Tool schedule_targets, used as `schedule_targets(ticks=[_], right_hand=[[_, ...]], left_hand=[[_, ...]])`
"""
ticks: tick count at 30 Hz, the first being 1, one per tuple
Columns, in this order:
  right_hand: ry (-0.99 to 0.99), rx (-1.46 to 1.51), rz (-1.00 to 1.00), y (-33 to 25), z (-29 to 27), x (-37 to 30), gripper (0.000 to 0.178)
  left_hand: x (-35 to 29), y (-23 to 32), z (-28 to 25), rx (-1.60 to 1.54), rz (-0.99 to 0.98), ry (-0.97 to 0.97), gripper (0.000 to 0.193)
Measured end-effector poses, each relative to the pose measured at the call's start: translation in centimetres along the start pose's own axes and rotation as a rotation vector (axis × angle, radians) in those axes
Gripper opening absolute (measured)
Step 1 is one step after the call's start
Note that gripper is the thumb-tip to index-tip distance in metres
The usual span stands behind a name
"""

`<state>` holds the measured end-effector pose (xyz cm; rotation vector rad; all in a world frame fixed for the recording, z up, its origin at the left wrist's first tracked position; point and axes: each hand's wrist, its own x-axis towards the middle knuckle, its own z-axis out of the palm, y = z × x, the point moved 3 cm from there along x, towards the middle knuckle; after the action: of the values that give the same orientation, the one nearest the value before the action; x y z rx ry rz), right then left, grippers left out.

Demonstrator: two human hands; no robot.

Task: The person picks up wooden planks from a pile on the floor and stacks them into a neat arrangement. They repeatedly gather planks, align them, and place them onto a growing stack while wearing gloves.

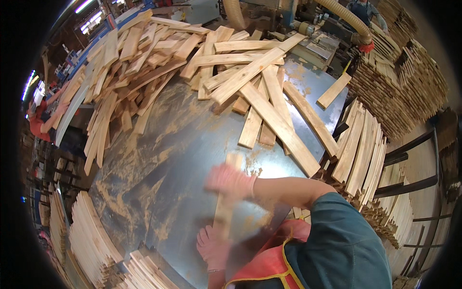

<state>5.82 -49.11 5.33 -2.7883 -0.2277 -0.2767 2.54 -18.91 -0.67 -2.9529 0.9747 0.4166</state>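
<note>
A pale wooden board [224, 212] lies lengthwise in front of me over the metal table [163, 192], blurred by motion. Pink gloves cover both hands. Across the board's upper part, my right hand [231, 182] is closed around it, smeared by movement. My left hand [213, 248] grips its near end, with the fingertips showing along the left edge. Beyond them, several loose boards [279, 123] lie crisscrossed on the table.
A large heap of boards [139, 62] covers the far left. Stacked boards stand at the right [361, 144] and lower left [91, 236]. A machine with a ribbed hose [344, 17] is at the back. One person in red [41, 120] works at far left, another [363, 12] at far right.
</note>
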Motion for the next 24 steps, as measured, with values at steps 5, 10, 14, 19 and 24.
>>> schedule_targets(ticks=[5, 10, 14, 19, 24], right_hand=[[0.103, -0.289, 1.125, 23.4, -9.7, -8.9, 0.107], [0.066, 0.135, 1.294, 25.3, -7.3, -11.4, 0.12], [0.073, 0.265, 1.183, 18.1, -6.7, -10.6, 0.101], [0.146, 0.826, 1.183, 4.3, 0.3, -9.2, 0.109], [0.38, 1.691, 0.973, -6.5, 9.6, -6.8, 0.073]], left_hand=[[3.0, 3.4, -0.2, -0.016, -0.111, -0.187, 0.118], [4.2, 2.9, -0.7, -0.148, -0.185, -0.19, 0.104], [3.3, -0.3, 0.1, -1.261, -0.304, -0.293, 0.08], [-1.0, -1.4, 0.7, -2.294, -0.41, -0.484, 0.065], [-6.5, -6.9, 2.3, -1.407, -0.391, -0.101, 0.061]])
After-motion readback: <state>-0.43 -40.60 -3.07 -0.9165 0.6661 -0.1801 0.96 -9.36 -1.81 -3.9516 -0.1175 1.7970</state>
